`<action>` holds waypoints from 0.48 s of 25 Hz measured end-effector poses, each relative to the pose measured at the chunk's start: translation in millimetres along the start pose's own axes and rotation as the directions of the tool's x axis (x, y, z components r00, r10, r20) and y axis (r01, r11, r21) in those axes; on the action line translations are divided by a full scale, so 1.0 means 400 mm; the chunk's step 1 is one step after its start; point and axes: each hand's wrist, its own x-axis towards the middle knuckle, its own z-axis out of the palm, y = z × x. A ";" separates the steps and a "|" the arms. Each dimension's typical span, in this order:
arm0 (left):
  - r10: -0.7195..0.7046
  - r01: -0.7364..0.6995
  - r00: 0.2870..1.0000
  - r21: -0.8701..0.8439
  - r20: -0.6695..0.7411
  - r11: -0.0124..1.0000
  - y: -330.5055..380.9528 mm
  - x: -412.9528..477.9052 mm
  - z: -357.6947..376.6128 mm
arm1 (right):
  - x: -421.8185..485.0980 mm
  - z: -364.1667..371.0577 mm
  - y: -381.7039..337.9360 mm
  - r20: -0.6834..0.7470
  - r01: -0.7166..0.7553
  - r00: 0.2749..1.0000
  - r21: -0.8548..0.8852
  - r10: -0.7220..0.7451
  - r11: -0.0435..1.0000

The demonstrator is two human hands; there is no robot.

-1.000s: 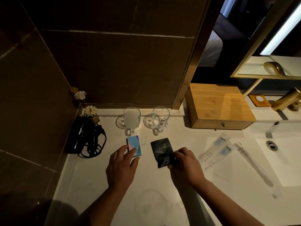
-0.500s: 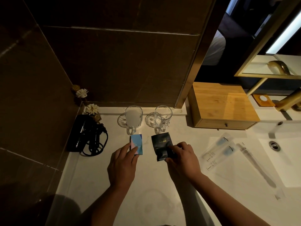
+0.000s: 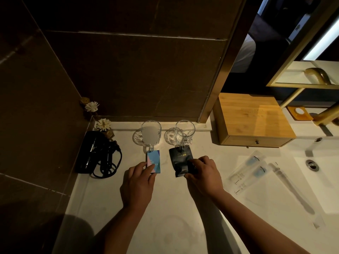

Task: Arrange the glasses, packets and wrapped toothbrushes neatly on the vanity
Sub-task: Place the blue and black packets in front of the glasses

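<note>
Two glass mugs stand on coasters at the back of the white vanity [image 3: 165, 217]: the left mug [image 3: 151, 133] and the right mug [image 3: 184, 131]. A blue packet [image 3: 154, 161] lies flat in front of the left mug, with the fingers of my left hand [image 3: 138, 182] on its near end. A black packet [image 3: 180, 160] lies in front of the right mug, and my right hand [image 3: 202, 174] grips its near right corner. Two wrapped toothbrushes [image 3: 247, 171] lie side by side to the right, and a longer wrapped item [image 3: 291, 189] lies beyond them.
A black hair dryer [image 3: 95, 153] with coiled cord sits at the left by the wall, with small flowers [image 3: 103, 124] behind it. A wooden drawer box [image 3: 255, 121] stands right of the mugs. The sink [image 3: 322, 180] and a gold tap [image 3: 326, 114] are at the far right.
Both packets have slid away from me toward the mugs, and their far ends now lie just in front of the mug handles. My hands moved with them.
</note>
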 end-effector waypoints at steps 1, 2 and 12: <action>-0.011 0.010 1.000 -0.002 -0.004 1.000 0.000 0.003 0.000 | 0.001 0.000 0.001 -0.005 -0.003 1.000 0.013 0.003 1.000; -0.021 0.021 1.000 -0.007 -0.010 1.000 -0.001 0.005 0.002 | 0.002 0.000 0.002 -0.007 -0.010 1.000 0.024 0.010 1.000; -0.051 0.051 0.998 -0.005 -0.044 0.999 -0.003 0.005 0.014 | -0.014 -0.007 -0.004 -0.054 -0.150 0.987 0.067 0.154 0.986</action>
